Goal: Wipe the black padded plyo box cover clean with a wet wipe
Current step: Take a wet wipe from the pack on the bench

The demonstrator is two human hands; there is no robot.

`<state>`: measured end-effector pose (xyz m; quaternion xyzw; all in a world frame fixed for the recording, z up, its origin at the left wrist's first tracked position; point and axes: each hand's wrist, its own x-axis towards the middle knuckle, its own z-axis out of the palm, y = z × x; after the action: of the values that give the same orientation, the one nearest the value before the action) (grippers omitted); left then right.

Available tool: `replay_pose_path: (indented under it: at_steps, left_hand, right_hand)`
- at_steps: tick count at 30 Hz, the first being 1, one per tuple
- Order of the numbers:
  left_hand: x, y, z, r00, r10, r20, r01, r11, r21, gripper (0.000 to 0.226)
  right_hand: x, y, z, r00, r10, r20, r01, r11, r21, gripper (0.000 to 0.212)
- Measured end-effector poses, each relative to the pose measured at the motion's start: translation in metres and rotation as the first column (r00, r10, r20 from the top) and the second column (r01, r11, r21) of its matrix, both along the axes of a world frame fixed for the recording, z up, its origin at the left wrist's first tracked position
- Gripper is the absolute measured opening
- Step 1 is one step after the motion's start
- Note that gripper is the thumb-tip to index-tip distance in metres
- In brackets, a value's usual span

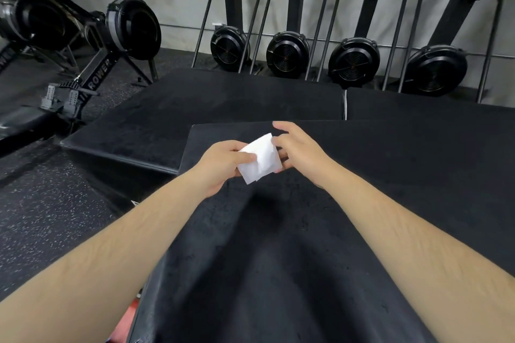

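A gym floor with rowing machines along a grey wall, and two bare hands holding a white wipe over a black padded box.

The black padded box cover [278, 245] fills the lower middle of the view, its far left corner just past the hands; two more black pads [200, 108] lie behind it, and four rowing machines [287, 53] stand upright against the wall beyond. Both forearms reach forward from the bottom corners and meet above the cover. The left hand [223, 164] is clamped on the wipe [260, 157], thumb on top pinching its left edge. The right hand [295, 147] grips the wipe's right side, fingertips curled on the upper edge and fingers underneath. The wipe is held between them, folded and slightly crumpled, lifted off the cover.
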<state>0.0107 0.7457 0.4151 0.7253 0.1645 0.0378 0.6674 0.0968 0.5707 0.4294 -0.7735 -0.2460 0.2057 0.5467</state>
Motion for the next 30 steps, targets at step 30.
replay_pose_path:
  at_steps: [30]
  left_hand:
    - [-0.055,0.069,-0.037,0.981,0.147,0.126,-0.122,0.975,-0.186,0.024]
  right_hand:
    - [-0.043,0.102,-0.040,0.811,0.141,0.568,0.035,0.957,-0.288,0.016]
